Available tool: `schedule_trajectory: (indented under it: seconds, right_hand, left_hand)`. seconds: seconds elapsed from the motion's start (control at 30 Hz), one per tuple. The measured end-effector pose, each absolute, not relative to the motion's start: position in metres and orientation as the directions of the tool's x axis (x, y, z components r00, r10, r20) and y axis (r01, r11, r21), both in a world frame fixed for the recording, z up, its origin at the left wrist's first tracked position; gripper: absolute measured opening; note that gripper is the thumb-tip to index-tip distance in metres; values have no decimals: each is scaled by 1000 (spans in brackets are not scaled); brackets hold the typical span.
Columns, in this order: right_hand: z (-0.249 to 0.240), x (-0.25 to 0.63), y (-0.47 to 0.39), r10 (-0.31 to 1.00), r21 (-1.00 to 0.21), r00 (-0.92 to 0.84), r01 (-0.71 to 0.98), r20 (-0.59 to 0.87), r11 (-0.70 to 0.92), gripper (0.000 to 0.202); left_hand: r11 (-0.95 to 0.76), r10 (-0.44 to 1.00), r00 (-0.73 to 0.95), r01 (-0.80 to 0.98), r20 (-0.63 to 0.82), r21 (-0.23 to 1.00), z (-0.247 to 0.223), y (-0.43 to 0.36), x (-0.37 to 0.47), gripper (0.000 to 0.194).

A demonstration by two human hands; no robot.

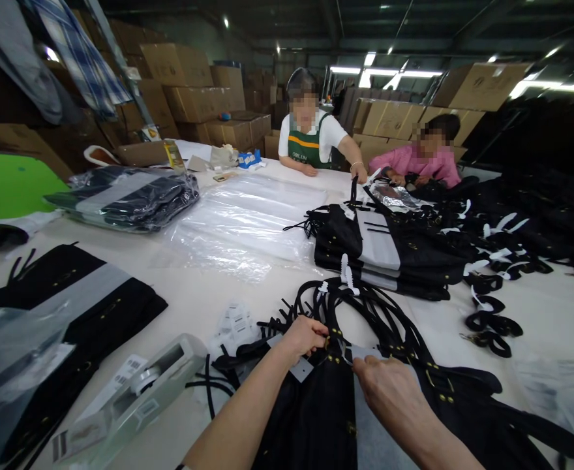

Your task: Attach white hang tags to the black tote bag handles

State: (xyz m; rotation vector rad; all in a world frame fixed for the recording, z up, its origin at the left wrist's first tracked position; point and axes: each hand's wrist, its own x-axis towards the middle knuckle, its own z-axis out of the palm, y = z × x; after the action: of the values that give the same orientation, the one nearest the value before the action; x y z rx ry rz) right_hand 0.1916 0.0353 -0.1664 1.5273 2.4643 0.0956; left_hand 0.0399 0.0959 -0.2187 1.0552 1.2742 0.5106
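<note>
A black bag (pixel 316 418) with brass fittings and a grey-white sheet (pixel 375 424) over its middle lies in front of me, on top of other black bags. The fingers of my left hand (pixel 306 338) are pinched on the bag's strap (pixel 334 326) at a brass fitting. Beside it, my right hand (pixel 389 385) is closed near the same fitting. Something small and silvery shows at its fingertips, too unclear to name. Looped black handles with white ties (pixel 348 274) arch beyond my hands. A white tag (pixel 301 369) hangs below my left hand.
A tape dispenser (pixel 169 372) and label sheets stand at left, near another black bag (pixel 115 307). Clear plastic sleeves (pixel 248 215) lie mid-table. Stacked black bags (pixel 326 251) and loose straps (pixel 492 320) lie at right. Across the table, one co-worker's hand (pixel 359 172) grips a bag handle.
</note>
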Motion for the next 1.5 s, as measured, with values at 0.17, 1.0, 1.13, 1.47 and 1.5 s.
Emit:
schedule_trajectory:
  seconds: [0.17, 1.0, 1.13, 1.47, 1.5]
  right_hand:
    - [-162, 194, 41, 850, 162, -500, 836, -166, 524, 30]
    - [-182, 169, 57, 958, 140, -232, 957, -166, 256, 24]
    - [-187, 166, 56, 963, 117, -224, 963, -151, 243, 22]
    - [-178, 167, 61, 955, 37, -181, 980, -234, 195, 18]
    - [-176, 169, 61, 955, 52, -187, 978, -229, 204, 18]
  left_hand:
    - [446, 817, 295, 221, -495, 867, -222, 96, 38, 28]
    - [378, 802, 392, 252, -451, 891, -224, 95, 33, 37]
    - [313, 810, 392, 339, -436, 887, -225, 95, 37, 30]
    - [204, 933, 178, 457, -314, 866, -235, 93, 44, 12]
    - [211, 946, 127, 459, -299, 863, -235, 92, 45, 12]
